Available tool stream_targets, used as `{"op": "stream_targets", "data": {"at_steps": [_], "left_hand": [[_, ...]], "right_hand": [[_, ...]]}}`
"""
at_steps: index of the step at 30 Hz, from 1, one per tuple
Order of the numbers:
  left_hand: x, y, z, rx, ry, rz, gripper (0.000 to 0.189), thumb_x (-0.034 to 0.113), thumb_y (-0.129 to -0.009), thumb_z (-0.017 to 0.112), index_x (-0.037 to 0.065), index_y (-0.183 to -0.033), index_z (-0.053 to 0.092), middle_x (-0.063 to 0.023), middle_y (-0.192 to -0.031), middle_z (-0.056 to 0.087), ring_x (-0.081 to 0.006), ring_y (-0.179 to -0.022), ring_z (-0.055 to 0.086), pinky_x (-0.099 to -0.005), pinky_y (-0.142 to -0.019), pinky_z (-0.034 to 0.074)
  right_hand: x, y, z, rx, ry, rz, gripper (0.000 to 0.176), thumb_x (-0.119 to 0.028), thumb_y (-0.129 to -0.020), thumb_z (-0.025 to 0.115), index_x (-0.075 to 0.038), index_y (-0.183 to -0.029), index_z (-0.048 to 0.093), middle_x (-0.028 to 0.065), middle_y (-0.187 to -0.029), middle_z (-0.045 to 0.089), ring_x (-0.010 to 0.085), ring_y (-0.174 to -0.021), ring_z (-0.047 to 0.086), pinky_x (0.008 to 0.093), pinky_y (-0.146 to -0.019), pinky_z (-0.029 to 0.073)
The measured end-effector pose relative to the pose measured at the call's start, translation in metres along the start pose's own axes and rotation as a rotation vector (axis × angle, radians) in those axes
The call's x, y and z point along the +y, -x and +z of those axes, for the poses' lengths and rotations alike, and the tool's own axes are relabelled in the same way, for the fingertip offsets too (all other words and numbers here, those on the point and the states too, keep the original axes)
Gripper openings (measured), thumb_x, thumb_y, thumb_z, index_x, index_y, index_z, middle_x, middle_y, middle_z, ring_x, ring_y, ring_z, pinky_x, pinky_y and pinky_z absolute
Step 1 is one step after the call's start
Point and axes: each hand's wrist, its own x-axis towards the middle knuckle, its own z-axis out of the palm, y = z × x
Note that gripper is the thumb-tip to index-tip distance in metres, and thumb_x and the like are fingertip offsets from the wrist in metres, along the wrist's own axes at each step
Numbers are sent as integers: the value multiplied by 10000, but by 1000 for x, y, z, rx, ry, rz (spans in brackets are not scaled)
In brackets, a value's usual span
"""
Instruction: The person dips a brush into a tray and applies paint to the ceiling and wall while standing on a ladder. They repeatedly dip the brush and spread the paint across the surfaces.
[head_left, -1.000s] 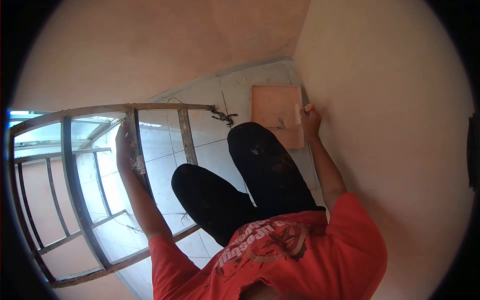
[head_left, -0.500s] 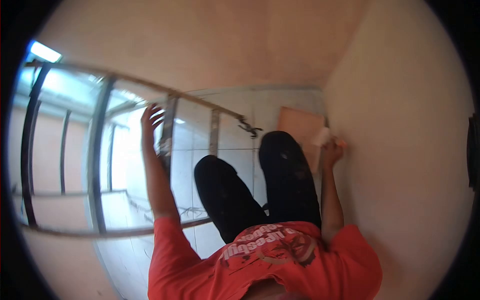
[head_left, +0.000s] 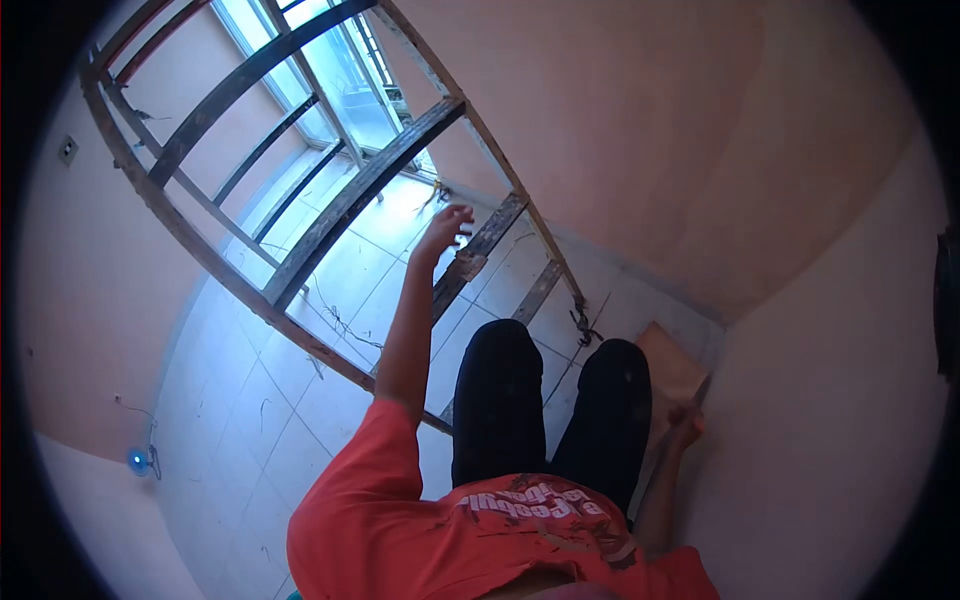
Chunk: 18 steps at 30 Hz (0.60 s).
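My left hand [head_left: 447,230] is raised beside a rung of the wooden ladder [head_left: 490,225], its fingers apart and nothing in them. At the right, low by the wall [head_left: 800,430], my right hand [head_left: 686,425] is closed on what looks like a flat scraper [head_left: 705,389], seen nearly edge-on and blurred. Just beyond that hand, a pinkish-orange flat board [head_left: 670,360] lies on the floor in the corner. Part of it is hidden behind my right knee.
The ladder slants across the left and centre, close to my knees. A dark cord or strap [head_left: 583,322] is tied at its near end. Loose wires [head_left: 345,325] lie on the tiled floor [head_left: 250,410]. A small blue light [head_left: 138,460] is at the far left.
My view has turned, so the ladder now slants more steeply and the window shows at the top. My right hand has tilted the scraper from a broad pale face to a thin edge.
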Motion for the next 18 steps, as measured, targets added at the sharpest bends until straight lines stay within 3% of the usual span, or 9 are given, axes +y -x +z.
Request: {"op": "stream_targets", "data": {"at_steps": [2, 4, 7, 9, 10, 12, 14, 15, 18], "left_hand": [[-12, 17, 5, 85, -262, 45, 399, 369, -982, 576, 52, -1217, 637, -114, -1042, 711, -193, -955, 671, -351, -762, 521], [-34, 40, 13, 208, -407, 172, 385, 338, -992, 554, 26, -1195, 652, -162, -1022, 718, -245, -876, 697, -369, -825, 537], [-35, 70, 16, 152, -335, 11, 477, 431, -1011, 534, 16, -1225, 630, -219, -1010, 722, -319, -928, 722, -432, -809, 565], [-25, 79, 20, 33, -6, -82, 491, 414, -1026, 510, -33, -1210, 594, -191, -923, 693, -276, -794, 723, -406, -624, 584], [-23, 78, 20, 25, 0, -87, 491, 414, -1026, 510, -33, -1210, 594, -191, -923, 693, -276, -794, 723, -406, -624, 584], [-24, 80, 20, 20, 64, -61, 486, 404, -1032, 504, -55, -1177, 565, -157, -868, 645, -231, -670, 689, -368, -483, 549], [-33, 73, 17, 4, 160, -83, 449, 415, -1022, 523, -19, -1127, 565, -140, -849, 626, -232, -615, 654, -376, -475, 536], [-41, 68, 14, 0, 111, -75, 469, 439, -1035, 505, 6, -1197, 579, -135, -876, 646, -228, -662, 682, -379, -508, 561], [-43, 65, 15, -26, 154, -42, 483, 433, -1033, 492, 2, -1234, 576, -130, -866, 633, -226, -650, 671, -368, -491, 556]], "right_hand": [[15, 4, -18, -40, 50, -17, 248, -281, -941, 655, -35, -916, 647, 54, -777, 653, 178, -634, 640, 318, -560, 540], [6, 7, 3, -94, 99, -29, 250, -293, -941, 663, -46, -904, 642, 45, -752, 639, 174, -618, 626, 311, -551, 529], [-4, 25, 0, 63, -89, 92, 256, -294, -932, 679, -63, -842, 616, 44, -701, 613, 184, -598, 613, 313, -544, 523], [24, 8, -7, 52, -119, 273, 254, -279, -931, 677, -58, -826, 609, 55, -698, 619, 183, -594, 612, 321, -535, 513], [30, 8, -7, 59, -110, 269, 254, -279, -931, 677, -58, -826, 609, 55, -698, 619, 183, -594, 612, 321, -535, 513], [33, 1, -10, 69, 193, 226, 288, -307, -969, 620, -37, -869, 617, 31, -716, 600, 133, -610, 560, 315, -567, 507], [21, 17, -1, 24, 72, 142, 282, -292, -969, 623, -43, -836, 612, 47, -704, 609, 149, -602, 586, 319, -550, 506], [14, 25, 0, -30, -42, 62, 282, -276, -968, 625, -49, -802, 608, 63, -691, 617, 164, -594, 612, 323, -534, 505], [22, 22, -7, 6, 67, -16, 310, -290, -979, 607, -38, -800, 621, 70, -694, 622, 161, -587, 608, 316, -541, 509]]}}
